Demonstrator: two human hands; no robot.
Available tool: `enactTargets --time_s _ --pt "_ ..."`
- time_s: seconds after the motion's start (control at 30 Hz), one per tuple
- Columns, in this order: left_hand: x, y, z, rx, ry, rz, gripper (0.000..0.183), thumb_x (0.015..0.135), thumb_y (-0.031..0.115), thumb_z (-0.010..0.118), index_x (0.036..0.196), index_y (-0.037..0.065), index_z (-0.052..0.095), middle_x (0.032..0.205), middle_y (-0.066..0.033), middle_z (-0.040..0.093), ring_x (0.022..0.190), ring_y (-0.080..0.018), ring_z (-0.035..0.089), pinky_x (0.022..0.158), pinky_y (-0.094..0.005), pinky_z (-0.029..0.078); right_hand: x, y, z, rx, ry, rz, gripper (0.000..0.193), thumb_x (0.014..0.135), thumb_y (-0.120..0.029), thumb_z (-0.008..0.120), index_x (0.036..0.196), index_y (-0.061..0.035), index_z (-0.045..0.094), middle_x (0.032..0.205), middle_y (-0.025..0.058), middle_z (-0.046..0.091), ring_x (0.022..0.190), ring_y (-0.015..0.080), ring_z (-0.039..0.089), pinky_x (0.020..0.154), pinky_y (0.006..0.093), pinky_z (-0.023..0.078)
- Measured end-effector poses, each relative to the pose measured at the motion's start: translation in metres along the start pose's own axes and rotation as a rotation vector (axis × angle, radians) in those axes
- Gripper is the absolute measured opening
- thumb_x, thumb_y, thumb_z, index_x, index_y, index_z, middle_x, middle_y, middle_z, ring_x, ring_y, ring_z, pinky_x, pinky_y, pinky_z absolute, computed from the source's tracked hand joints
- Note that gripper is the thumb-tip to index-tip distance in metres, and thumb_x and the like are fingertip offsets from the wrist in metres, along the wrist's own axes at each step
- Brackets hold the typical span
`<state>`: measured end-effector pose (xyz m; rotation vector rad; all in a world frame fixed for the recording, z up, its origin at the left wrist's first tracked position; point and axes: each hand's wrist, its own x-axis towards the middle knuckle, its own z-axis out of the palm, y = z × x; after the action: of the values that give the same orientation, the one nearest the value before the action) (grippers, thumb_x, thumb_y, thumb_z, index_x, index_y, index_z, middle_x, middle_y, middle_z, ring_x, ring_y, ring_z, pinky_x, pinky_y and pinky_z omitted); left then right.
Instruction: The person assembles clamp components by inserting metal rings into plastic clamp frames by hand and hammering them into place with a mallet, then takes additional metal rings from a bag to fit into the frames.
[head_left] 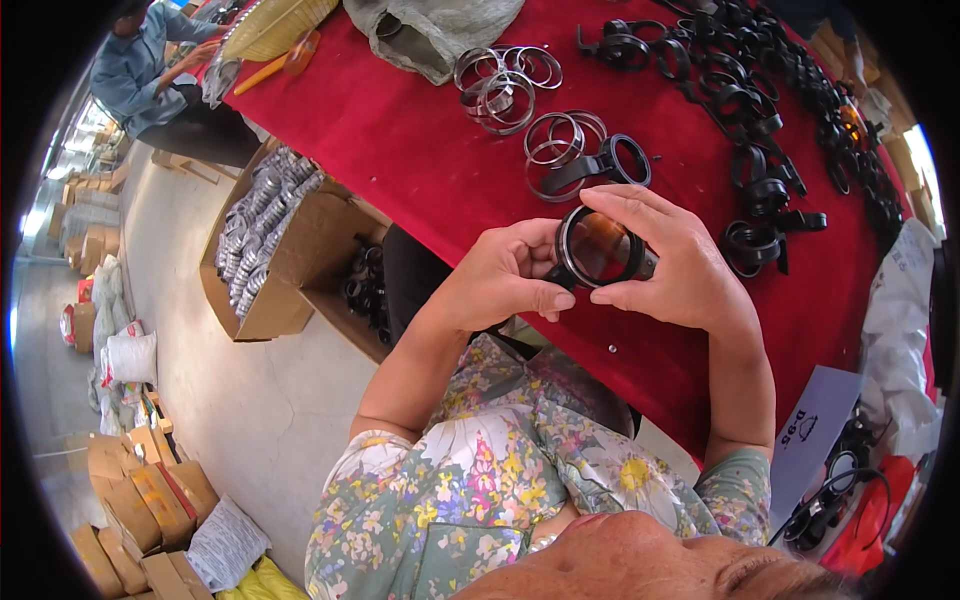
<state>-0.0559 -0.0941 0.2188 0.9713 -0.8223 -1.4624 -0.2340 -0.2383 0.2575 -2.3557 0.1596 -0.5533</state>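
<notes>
Both hands are raised over the near edge of the red-covered table, gripping one round black-rimmed piece with a glassy, amber-brown face (600,248); its exact kind I cannot tell. My left hand (505,275) pinches its left rim between thumb and curled fingers. Around the right side, my right hand (680,255) has its thumb below and fingers above. Just beyond them lies a black ring with a short arm (626,160). Thin silver metal rings (500,95) are scattered farther up the cloth, some overlapping.
Many black ring-shaped parts (750,185) spread across the table's right side. A cardboard box of silvery parts (262,235) stands on the floor at left, beside another holding black parts (368,285). A grey plastic bag (440,30) lies at the far edge. Another person (160,75) sits far left.
</notes>
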Motion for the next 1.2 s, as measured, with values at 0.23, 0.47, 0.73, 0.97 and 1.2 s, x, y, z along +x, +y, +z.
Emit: enactTargets --time_s 0.23,0.47,0.73,0.97,1.2 --pt "0.0009 -0.0016 -0.0003 0.047 0.041 0.035 0.057 0.076 -0.002 0.076 0.129 -0.005 0.054 0.101 -0.0061 0.067 0.079 -0.0086 0.064 0.065 -0.0212 0.054 -0.001 -0.0064 0.0031 -0.077 0.044 0.039 0.072 0.063 -0.005 0.083 0.13 -0.0024 0.055 0.127 0.014 0.059 0.107 0.0319 0.065 0.088 0.0363 0.055" --pt "0.0009 -0.0097 -0.0021 0.002 0.054 0.051 0.058 0.076 -0.003 0.077 0.129 -0.005 0.054 0.1 -0.0065 0.068 0.078 -0.0091 0.065 0.065 -0.0215 0.055 0.0002 -0.0056 0.0055 -0.091 0.058 -0.006 0.074 0.064 -0.002 0.083 0.132 -0.0022 0.054 0.13 0.014 0.057 0.105 0.0316 0.065 0.087 0.0359 0.055" --pt "0.0002 -0.0061 -0.0023 0.001 0.062 0.029 0.063 0.075 -0.003 0.079 0.131 -0.006 0.052 0.104 -0.0082 0.067 0.079 -0.0095 0.065 0.066 -0.022 0.056 0.0 -0.006 0.0006 -0.032 -0.002 0.053 0.075 0.065 -0.005 0.083 0.134 -0.003 0.053 0.133 0.0136 0.056 0.111 0.0321 0.063 0.089 0.037 0.055" --pt "0.0006 -0.008 -0.0031 -0.01 0.038 0.057 0.063 0.075 -0.002 0.079 0.131 -0.006 0.052 0.104 -0.0081 0.068 0.08 -0.0094 0.065 0.065 -0.0221 0.056 -0.0005 -0.0073 0.0015 -0.085 0.006 0.024 0.075 0.065 -0.006 0.083 0.133 -0.0038 0.053 0.134 0.0135 0.056 0.112 0.0329 0.063 0.091 0.0376 0.054" --pt "-0.0037 -0.0082 -0.0029 -0.052 0.043 0.072 0.065 0.074 0.0 0.08 0.131 -0.007 0.051 0.105 -0.0085 0.068 0.08 -0.0092 0.065 0.065 -0.0212 0.057 -0.0005 -0.0074 0.0011 -0.056 -0.013 0.006 0.077 0.064 -0.005 0.083 0.135 -0.0038 0.052 0.134 0.0143 0.055 0.115 0.0338 0.061 0.093 0.0383 0.053"
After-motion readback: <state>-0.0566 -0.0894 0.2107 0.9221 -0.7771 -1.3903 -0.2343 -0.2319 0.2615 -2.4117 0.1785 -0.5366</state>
